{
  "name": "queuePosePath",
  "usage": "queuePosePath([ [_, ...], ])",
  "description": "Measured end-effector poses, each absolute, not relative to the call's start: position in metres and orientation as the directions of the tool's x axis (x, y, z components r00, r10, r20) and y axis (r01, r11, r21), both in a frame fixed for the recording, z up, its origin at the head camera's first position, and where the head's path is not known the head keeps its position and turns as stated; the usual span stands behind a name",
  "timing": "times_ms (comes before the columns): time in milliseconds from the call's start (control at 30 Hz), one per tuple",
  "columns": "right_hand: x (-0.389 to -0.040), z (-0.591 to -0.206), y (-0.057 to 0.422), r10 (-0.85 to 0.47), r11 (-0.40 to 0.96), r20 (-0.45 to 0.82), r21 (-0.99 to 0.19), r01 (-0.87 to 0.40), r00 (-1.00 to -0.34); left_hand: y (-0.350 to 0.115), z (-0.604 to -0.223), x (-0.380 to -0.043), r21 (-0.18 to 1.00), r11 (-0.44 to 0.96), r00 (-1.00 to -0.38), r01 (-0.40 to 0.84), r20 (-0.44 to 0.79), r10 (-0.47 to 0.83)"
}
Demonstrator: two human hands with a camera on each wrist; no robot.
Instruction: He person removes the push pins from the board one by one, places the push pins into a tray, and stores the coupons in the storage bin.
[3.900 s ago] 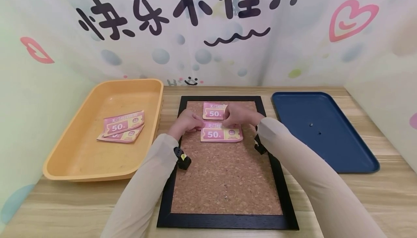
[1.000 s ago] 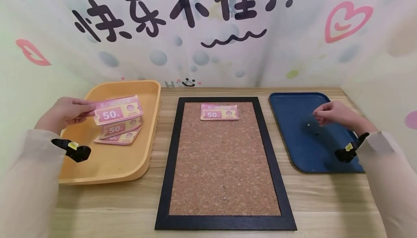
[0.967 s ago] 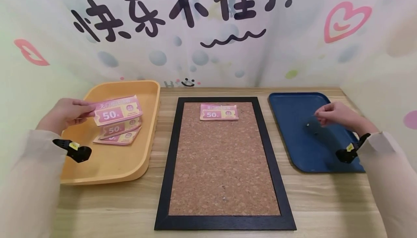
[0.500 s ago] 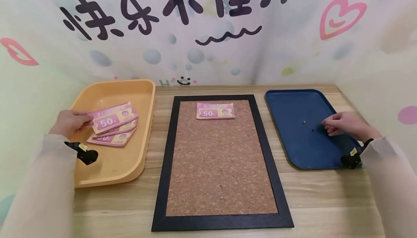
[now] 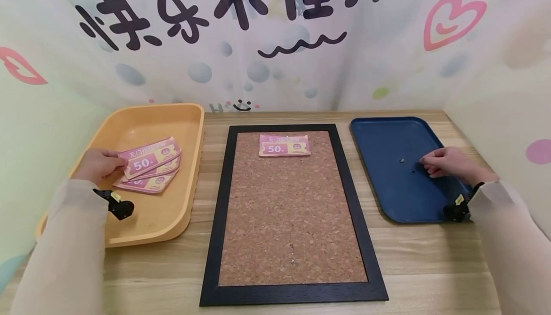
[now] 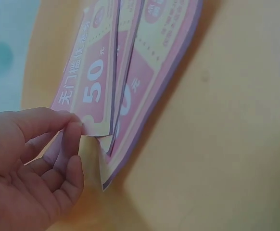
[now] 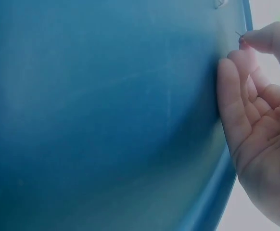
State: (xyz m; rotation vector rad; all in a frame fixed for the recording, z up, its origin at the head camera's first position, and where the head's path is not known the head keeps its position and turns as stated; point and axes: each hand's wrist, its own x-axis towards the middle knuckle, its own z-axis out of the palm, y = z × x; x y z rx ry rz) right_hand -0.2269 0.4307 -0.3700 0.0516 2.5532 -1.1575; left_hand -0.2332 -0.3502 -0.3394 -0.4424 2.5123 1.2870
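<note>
My left hand (image 5: pixel 98 164) is over the yellow tray (image 5: pixel 142 224), thumb and index finger pinching the left edge of a pink-and-yellow coupon (image 5: pixel 148 156) printed "50". That coupon lies fanned over other coupons (image 6: pixel 135 86) in the tray. My right hand (image 5: pixel 454 164) is over the blue tray (image 5: pixel 396 138). Between its thumb and index fingertip is a small pin (image 7: pixel 239 36), its thin point sticking out. Small pins (image 5: pixel 402 160) lie on the blue tray just left of those fingers. Another coupon (image 5: pixel 284 146) sits at the top of the cork board (image 5: pixel 292 219).
The cork board's black frame (image 5: pixel 292 295) lies between the two trays on the wooden table (image 5: pixel 142 281). A printed white curtain (image 5: pixel 275 42) stands behind. Small marks show near the board's lower end.
Both hands have left the board; its lower coupon is gone from there. My left hand has lowered a coupon onto those in the yellow tray. My right hand has sunk lower over the blue tray.
</note>
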Motion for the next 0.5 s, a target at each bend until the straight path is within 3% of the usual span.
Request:
queuePosePath([
  [500, -0.2268, -0.3708, 0.4288, -0.102, 0.698, -0.315, -0.698, 0.158, -0.944, -0.3497, -0.3486, -0.2349, 0.738, 0.507, -0.892, -0.446, -0.412, -0.185],
])
